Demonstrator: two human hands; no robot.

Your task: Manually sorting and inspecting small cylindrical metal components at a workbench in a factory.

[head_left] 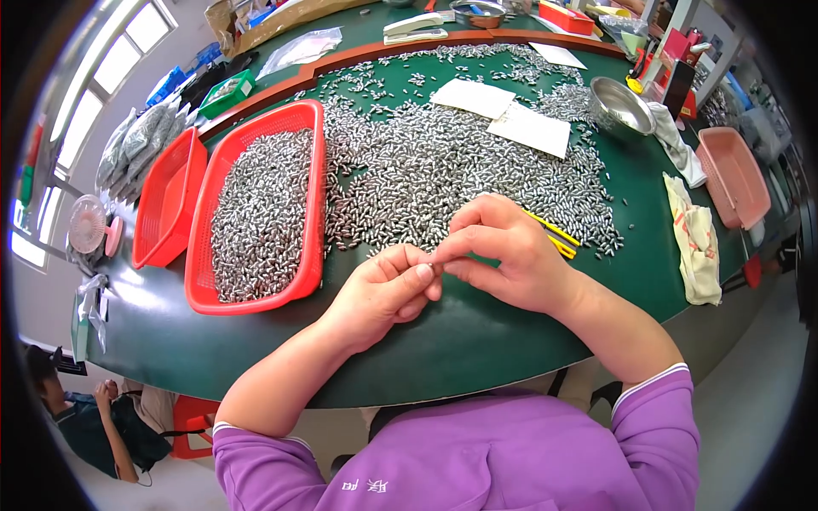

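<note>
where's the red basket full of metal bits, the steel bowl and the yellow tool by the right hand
red basket [204, 255]: head view, left rim.
steel bowl [620, 104]: head view, inner wall.
yellow tool [558, 238]: head view, its middle.

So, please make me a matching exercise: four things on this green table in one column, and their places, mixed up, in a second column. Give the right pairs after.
Things:
1. red basket full of small metal pieces
2. steel bowl
3. yellow tool
4. white paper sheets

Places:
A. on top of the loose pile of metal pieces
B. just behind the right hand
C. to the left of the left hand
D. far right of the table, beside a white cloth

Pairs: 1-C, 2-D, 3-B, 4-A
</note>
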